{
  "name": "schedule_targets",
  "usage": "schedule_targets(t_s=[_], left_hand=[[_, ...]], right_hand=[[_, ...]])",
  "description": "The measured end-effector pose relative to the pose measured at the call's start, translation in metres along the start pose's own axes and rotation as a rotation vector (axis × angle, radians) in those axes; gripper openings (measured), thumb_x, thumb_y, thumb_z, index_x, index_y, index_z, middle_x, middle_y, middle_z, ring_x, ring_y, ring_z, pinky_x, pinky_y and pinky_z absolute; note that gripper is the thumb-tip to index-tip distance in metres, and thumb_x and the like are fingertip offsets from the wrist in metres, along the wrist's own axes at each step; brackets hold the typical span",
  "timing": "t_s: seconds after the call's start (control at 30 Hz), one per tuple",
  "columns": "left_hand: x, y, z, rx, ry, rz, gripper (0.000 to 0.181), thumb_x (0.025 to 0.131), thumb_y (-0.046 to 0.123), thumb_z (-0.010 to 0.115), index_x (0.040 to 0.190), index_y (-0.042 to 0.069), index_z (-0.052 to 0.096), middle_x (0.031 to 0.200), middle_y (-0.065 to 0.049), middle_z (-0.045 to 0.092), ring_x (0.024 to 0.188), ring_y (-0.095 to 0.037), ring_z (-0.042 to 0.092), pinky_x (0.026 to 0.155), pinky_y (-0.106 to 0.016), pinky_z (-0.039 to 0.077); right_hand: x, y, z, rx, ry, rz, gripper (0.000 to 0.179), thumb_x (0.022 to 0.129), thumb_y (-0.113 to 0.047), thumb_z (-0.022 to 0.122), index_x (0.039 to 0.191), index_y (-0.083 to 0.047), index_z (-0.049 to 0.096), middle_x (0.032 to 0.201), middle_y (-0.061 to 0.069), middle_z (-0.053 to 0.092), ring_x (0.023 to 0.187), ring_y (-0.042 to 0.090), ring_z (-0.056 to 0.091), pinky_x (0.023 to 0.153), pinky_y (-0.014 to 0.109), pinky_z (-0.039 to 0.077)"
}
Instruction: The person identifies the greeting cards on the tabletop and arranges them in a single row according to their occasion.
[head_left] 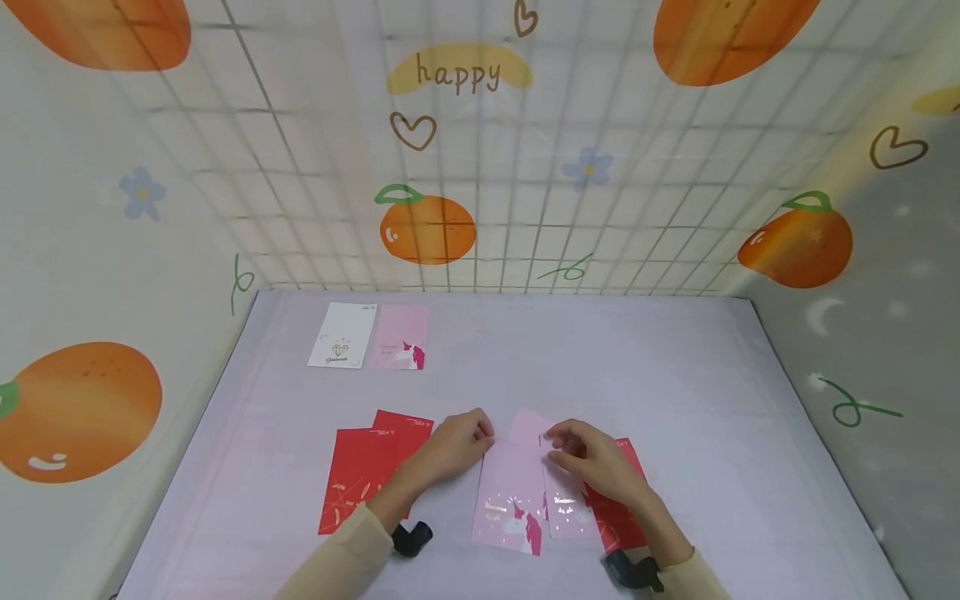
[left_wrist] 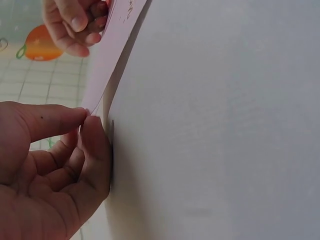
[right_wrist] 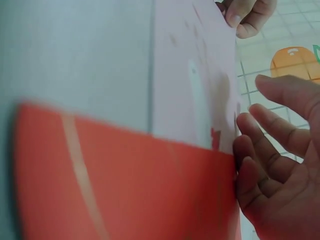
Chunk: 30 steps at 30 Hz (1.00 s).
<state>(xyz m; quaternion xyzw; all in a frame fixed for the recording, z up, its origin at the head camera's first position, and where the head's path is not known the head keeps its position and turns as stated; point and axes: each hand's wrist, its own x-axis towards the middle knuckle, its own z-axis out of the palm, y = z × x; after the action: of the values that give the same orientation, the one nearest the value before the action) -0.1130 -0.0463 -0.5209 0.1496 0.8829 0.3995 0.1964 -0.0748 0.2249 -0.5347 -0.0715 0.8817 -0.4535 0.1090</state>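
My left hand pinches the upper left corner of a pink unicorn card between thumb and forefinger. The left wrist view shows that pinch at the card's edge, tilted up a little from the table. My right hand hovers at the card's right side, fingers loosely bent, thumb apart, holding nothing. Beneath that hand lie a second pink card and a red card, partly overlapping. Another bit of pink card shows behind the held one. The right wrist view shows the red card close up, below the fingertips.
Two overlapping red cards lie left, partly under my left forearm. At the back left, a white diamond card sits beside a pink unicorn card. A patterned curtain rises behind the pale table.
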Motion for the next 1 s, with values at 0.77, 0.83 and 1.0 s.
schedule_targets(t_s=[0.77, 0.83, 1.0], left_hand=[[-0.009, -0.019, -0.010, -0.141, -0.008, -0.048, 0.022, 0.091, 0.027, 0.074, 0.107, 0.020, 0.060, 0.086, 0.004, 0.063, 0.067, -0.016, 0.065, 0.064, -0.030, 0.055], [-0.009, -0.019, -0.010, -0.147, -0.008, -0.044, 0.022, 0.092, 0.027, 0.073, 0.107, 0.019, 0.060, 0.086, 0.004, 0.063, 0.067, -0.016, 0.065, 0.065, -0.030, 0.055], [-0.010, -0.019, -0.011, -0.157, -0.012, -0.044, 0.021, 0.092, 0.028, 0.073, 0.107, 0.020, 0.061, 0.087, 0.004, 0.063, 0.068, -0.016, 0.065, 0.065, -0.030, 0.055]], right_hand=[[0.005, -0.012, 0.012, -0.001, 0.047, 0.016, 0.031, 0.085, -0.020, 0.081, 0.113, -0.022, 0.069, 0.088, -0.008, 0.063, 0.071, 0.016, 0.061, 0.059, 0.026, 0.053], [0.006, -0.014, 0.014, 0.008, 0.039, 0.018, 0.030, 0.086, -0.021, 0.081, 0.113, -0.022, 0.069, 0.088, -0.008, 0.063, 0.072, 0.016, 0.061, 0.059, 0.026, 0.053], [0.008, -0.017, 0.017, 0.033, 0.012, 0.029, 0.029, 0.086, -0.023, 0.080, 0.113, -0.022, 0.069, 0.089, -0.007, 0.064, 0.075, 0.016, 0.063, 0.063, 0.027, 0.055]])
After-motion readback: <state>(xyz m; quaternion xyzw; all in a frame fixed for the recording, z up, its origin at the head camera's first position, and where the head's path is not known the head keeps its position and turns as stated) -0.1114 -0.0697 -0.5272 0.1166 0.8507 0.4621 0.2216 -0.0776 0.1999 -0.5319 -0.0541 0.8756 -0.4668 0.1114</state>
